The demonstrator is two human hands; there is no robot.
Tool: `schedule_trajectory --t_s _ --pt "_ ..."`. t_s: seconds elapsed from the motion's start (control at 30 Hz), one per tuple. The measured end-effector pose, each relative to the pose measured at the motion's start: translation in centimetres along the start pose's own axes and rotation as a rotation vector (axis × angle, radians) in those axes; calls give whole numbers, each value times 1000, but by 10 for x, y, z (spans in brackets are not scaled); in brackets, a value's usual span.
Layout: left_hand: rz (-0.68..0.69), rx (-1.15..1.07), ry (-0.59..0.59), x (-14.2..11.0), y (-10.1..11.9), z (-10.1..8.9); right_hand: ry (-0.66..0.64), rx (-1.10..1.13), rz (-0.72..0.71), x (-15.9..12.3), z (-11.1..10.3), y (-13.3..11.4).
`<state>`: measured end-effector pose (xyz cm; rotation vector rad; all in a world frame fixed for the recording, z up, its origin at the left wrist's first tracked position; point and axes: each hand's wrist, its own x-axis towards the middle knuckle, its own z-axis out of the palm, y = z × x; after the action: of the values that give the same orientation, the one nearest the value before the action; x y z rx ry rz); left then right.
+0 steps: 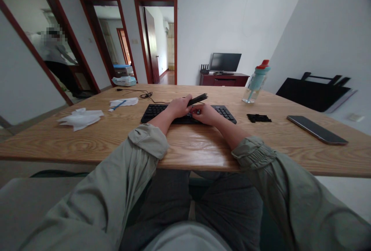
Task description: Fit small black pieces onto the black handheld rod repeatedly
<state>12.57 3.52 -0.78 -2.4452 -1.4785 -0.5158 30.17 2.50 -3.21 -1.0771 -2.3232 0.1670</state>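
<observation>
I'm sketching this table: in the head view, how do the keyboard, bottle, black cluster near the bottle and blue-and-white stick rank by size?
1. Keyboard, though partly covered
2. Bottle
3. Black cluster
4. Blue-and-white stick

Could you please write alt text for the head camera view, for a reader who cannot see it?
A person's left hand holds a black, brush-like object above a black rectangular keyboard, while the right hand is at its keys. Crumpled white tissue lies to the left on the brown wooden table; a clear bottle with a red cap stands to the right.
</observation>
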Motion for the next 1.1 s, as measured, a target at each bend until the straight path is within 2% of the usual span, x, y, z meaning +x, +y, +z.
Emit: schedule_trajectory --t_s 0.13,0.2,0.57,0.73,0.87,0.97,1.1 --pt "-14 -1 15 -4 -4 2 61 -225 -127 -5 10 -3" --pt "-28 -1 33 -6 -6 4 67 -287 -146 -8 13 -5" --pt "-32 13 75 -10 -6 5 55 -305 -126 -9 12 -10" --pt "36 38 112 -9 -15 8 61 -290 -116 -10 12 -10" --pt "-115 61 220 -14 -35 6 59 -279 -123 -11 12 -10" --pt "-149 48 237 -20 -47 4 79 -279 -133 -12 14 -11" --pt "-193 -40 271 -22 -41 0 117 -268 -106 -13 14 -11"
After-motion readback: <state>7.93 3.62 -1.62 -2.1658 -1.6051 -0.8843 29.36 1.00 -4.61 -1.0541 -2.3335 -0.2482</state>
